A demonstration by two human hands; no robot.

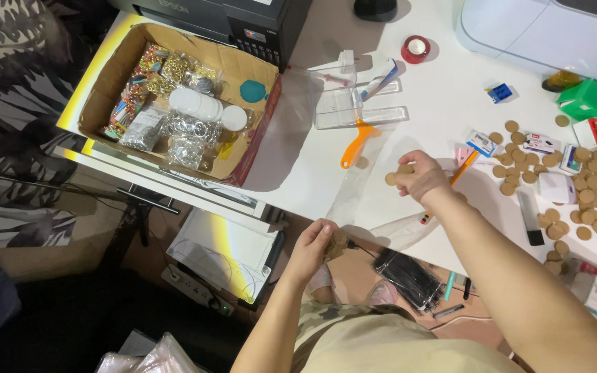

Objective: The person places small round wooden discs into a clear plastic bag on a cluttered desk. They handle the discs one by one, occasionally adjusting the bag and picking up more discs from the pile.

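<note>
My left hand (pixel 314 243) is at the near edge of the white table (pixel 298 166), pinching the lower end of a long clear plastic strip (pixel 355 181) together with a small brown round disc (pixel 340 243). My right hand (pixel 419 177) hovers over the table with its fingers closed on a couple of brown round discs (pixel 401 171). The strip runs from my left hand up toward an orange-handled tool (pixel 356 141). Many more brown discs (pixel 592 193) lie scattered at the right.
A cardboard box (pixel 174 103) of bagged metal rings, clips and white discs stands at left. Behind are a black printer (pixel 243 21), a white machine (pixel 547 31), red tape roll (pixel 416 48), clear trays (pixel 361 114), green box (pixel 585 99). A black bundle (pixel 409 278) lies below the table edge.
</note>
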